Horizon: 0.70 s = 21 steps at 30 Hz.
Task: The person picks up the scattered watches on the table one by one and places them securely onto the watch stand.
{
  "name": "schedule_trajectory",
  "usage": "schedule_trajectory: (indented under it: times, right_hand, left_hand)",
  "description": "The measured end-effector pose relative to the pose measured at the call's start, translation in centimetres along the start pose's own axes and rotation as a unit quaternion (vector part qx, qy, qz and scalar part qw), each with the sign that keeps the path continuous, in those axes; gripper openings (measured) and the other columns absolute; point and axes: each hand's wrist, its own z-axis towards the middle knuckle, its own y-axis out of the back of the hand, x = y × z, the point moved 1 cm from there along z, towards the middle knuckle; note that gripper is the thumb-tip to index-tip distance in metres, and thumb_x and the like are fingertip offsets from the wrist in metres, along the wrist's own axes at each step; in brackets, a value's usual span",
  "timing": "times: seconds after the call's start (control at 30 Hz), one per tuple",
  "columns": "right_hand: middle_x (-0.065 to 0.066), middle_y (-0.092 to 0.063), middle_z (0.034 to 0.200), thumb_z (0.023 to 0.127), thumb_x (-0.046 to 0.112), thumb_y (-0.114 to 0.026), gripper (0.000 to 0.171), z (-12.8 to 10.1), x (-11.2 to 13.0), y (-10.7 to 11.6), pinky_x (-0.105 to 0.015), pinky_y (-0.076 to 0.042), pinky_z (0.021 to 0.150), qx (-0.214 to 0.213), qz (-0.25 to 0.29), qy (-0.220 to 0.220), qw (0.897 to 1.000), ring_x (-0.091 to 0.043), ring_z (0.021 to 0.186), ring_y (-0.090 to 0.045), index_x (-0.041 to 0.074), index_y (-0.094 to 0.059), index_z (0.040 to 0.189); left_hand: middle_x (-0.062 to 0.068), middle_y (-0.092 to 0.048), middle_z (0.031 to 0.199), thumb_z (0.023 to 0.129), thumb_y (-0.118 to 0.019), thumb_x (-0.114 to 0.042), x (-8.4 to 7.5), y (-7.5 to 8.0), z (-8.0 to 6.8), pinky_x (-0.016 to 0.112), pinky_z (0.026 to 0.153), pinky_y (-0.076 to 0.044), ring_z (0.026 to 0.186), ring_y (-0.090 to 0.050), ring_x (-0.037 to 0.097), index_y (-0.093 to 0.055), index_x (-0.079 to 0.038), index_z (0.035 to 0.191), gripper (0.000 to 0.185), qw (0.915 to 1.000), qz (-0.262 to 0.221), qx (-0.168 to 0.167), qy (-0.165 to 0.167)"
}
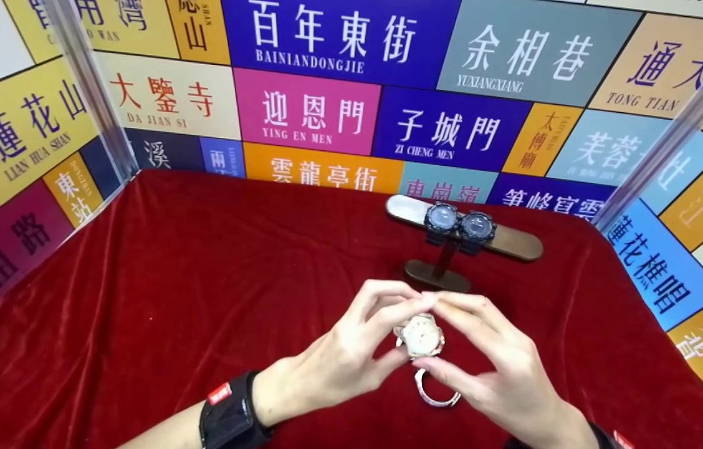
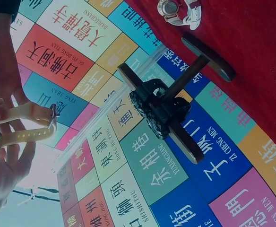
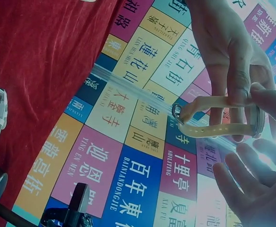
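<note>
A wristwatch [image 1: 422, 335] with a pale dial and a cream strap is held up between both hands, its strap buckled into a loop [image 3: 206, 130]. From one side my left hand [image 1: 351, 343] grips it, fingertips at the top of the case and thumb low. Opposite, my right hand [image 1: 504, 365] pinches it, thumb at its lower edge and fingers arched over the top. The fingertips of both hands meet above the dial. Below them, a second light-strapped watch [image 1: 435, 391] lies on the red cloth; its round case [image 2: 168, 7] shows in the left wrist view.
Beyond the hands stands a dark T-shaped watch stand [image 1: 516, 242] bearing two black watches [image 1: 477, 226]. Red velvet cloth [image 1: 171, 299] covers the table. Panels of colourful street-name signs [image 1: 308, 112] rise behind and at the sides, with clear upright edges at the corners.
</note>
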Motion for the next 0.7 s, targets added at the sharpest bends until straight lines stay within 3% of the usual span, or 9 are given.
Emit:
schedule_trajectory:
  times: [0.17, 0.47, 0.7]
  right_hand:
    - [-0.018, -0.062, 0.105, 0.068, 0.007, -0.079, 0.042, -0.2, 0.0, -0.3, -0.015, -0.048, 0.088, -0.009, 0.002, 0.007, 1.000, -0.020, 0.095, -0.060, -0.009, -0.064, 0.104]
    - [-0.017, -0.062, 0.103, 0.069, 0.007, -0.079, 0.040, -0.5, -0.3, -0.3, -0.015, -0.047, 0.089, -0.013, -0.006, 0.005, 1.000, -0.019, 0.096, -0.058, -0.007, -0.065, 0.103]
    - [-0.018, -0.061, 0.102, 0.070, 0.006, -0.077, 0.039, -0.5, -0.5, -0.3, -0.016, -0.047, 0.089, -0.013, -0.005, 0.009, 1.000, -0.019, 0.098, -0.058, -0.008, -0.064, 0.104]
  left_hand:
    - [0.018, -0.038, 0.120, 0.080, -0.064, 0.003, 0.1, -0.2, -0.2, 0.019, 0.093, -0.046, 0.108, -0.057, 0.017, -0.038, 0.004, 0.131, 0.057, 1.0000, -0.006, 0.001, 0.007]
    - [0.017, -0.039, 0.121, 0.081, -0.065, -0.001, 0.0, -0.8, -0.6, 0.020, 0.096, -0.045, 0.112, -0.053, 0.017, -0.037, 0.003, 0.133, 0.059, 1.0000, 0.003, 0.003, 0.005]
    - [0.017, -0.040, 0.124, 0.081, -0.066, -0.004, -0.2, -1.4, -0.8, 0.020, 0.098, -0.044, 0.117, -0.050, 0.018, -0.038, 0.002, 0.132, 0.059, 0.9990, 0.043, 0.001, -0.007]
